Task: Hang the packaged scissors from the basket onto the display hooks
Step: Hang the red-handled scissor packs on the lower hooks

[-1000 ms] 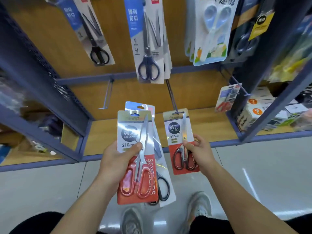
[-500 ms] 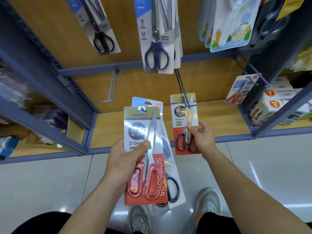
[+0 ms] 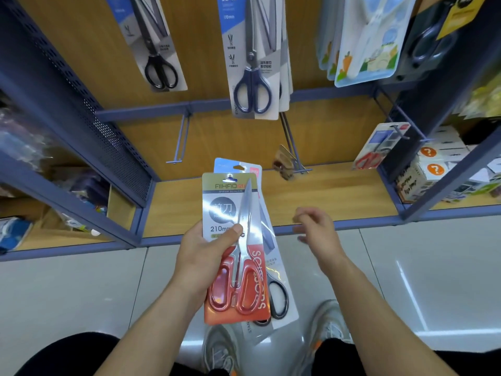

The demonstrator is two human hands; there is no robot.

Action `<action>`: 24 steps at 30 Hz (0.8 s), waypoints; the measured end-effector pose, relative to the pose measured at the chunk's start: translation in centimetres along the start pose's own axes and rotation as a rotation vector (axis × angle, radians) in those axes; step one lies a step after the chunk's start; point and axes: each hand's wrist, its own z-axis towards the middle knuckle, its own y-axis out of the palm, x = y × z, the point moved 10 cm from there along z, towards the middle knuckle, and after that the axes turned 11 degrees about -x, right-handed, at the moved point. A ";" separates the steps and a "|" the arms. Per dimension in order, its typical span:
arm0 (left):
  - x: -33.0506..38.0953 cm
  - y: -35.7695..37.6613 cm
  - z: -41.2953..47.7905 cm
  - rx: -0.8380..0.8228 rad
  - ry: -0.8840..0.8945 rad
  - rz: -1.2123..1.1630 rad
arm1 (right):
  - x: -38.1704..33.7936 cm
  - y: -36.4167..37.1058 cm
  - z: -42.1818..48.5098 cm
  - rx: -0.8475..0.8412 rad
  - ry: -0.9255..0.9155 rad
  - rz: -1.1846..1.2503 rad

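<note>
My left hand (image 3: 202, 256) grips a stack of scissor packs. The front pack is a red-handled 210 mm pair (image 3: 234, 267); behind it sticks out a black-handled pack (image 3: 276, 291) with a blue top. My right hand (image 3: 315, 230) hovers beside the stack, holding nothing, its fingers loosely bent. A small red-and-gold scissor pack (image 3: 283, 161) hangs blurred on the lower middle hook (image 3: 294, 147), beyond my right hand. An empty double hook (image 3: 180, 139) juts out to the left of it.
Higher hooks carry black-handled scissors (image 3: 160, 50), blue-handled scissors (image 3: 252, 63) and white children's scissors (image 3: 366, 42). Another red pack (image 3: 379, 147) hangs at the right by boxes (image 3: 433, 164). A wooden shelf (image 3: 325, 196) runs below; a mesh divider (image 3: 108, 137) stands left.
My right hand slid the small red pack onto the middle hook, let go and drew back toward me. My left hand kept its stack and shifted slightly right.
</note>
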 end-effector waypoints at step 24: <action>-0.6 1.7 -1.0 -0.018 0.014 -0.135 | -1.9 6.8 -10.7 -0.087 -0.184 0.195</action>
